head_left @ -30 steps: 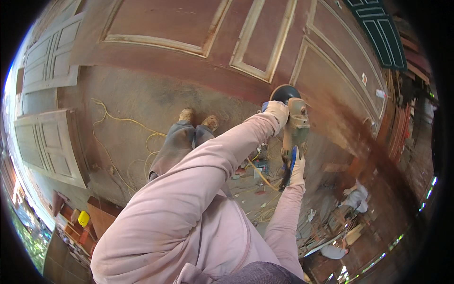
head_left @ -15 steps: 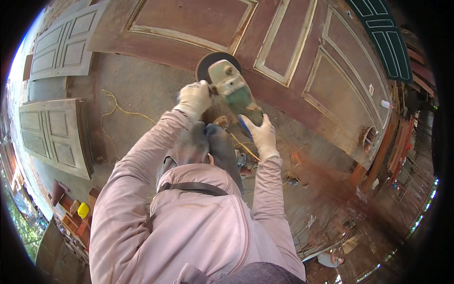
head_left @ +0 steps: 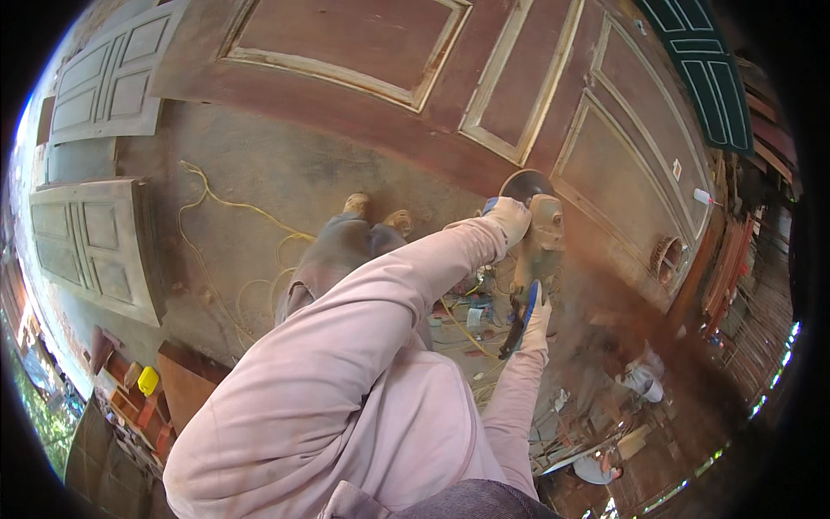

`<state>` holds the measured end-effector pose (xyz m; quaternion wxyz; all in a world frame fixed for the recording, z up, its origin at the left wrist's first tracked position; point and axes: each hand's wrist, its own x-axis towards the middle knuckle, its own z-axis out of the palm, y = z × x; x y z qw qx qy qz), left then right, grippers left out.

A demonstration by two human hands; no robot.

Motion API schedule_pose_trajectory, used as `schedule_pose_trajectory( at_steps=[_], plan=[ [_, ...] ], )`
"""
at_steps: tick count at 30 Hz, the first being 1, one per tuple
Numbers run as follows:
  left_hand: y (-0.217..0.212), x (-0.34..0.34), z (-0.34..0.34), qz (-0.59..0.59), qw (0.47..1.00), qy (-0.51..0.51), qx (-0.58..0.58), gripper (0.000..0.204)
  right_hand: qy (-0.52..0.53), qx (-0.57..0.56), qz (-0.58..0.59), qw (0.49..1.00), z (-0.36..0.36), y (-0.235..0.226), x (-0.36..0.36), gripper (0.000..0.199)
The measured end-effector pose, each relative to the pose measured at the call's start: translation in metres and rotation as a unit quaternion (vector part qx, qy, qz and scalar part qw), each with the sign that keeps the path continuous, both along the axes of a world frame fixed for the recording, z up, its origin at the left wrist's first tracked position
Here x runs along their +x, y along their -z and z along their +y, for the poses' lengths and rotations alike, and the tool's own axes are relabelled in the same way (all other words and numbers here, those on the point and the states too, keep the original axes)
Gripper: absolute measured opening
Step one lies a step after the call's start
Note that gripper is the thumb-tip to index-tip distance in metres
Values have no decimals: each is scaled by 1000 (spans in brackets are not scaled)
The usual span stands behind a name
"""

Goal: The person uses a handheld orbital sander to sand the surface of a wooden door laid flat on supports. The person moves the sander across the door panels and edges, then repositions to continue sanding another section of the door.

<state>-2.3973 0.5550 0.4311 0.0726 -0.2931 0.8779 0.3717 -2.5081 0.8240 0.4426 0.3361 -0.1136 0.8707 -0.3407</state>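
Observation:
An angle sander with a dark round disc is at the near edge of a large reddish-brown panelled door, right of the pale-edged narrow panel. My gloved left hand is closed at the tool's head, seemingly on its side handle, which is mostly hidden. Farther down, my gloved right hand wraps round the rear of the body, where a blue patch shows. The disc seems to touch the door, and brown dust sprays to the right.
Yellow cord loops across the floor near my feet. Grey panelled doors stand at left, and a dark green one at far right. A round basket-like thing sits by the door's right end. Another person is at lower right.
Both hands have carried the sander right along the door's near edge. My left arm now reaches across my body. Dust has spread on the right.

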Motion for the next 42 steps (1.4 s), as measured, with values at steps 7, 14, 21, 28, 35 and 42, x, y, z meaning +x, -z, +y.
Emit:
schedule_pose_trajectory(
  at_steps=[7,14,21,28,35,42],
  plan=[
    [-34,152,-83,-121,985,-118,15,22,-115,73,2,991,-141,-42,111,79],
    [-43,322,-144,-193,923,-331,-46,24,-325,78,2,943,-286,-67,218,97],
    [-38,324,-132,-199,914,-351,-42,26,-357,91,23,929,-286,-81,216,89],
    [-50,198,-70,-111,969,-222,-6,24,-238,33,-3,971,-180,-76,127,63],
    [-43,199,-66,-99,969,-224,40,23,-213,93,-9,973,-156,-32,103,77],
    [-58,337,-152,-179,919,-351,16,31,-346,57,-21,936,-298,-58,229,84]
  ],
)
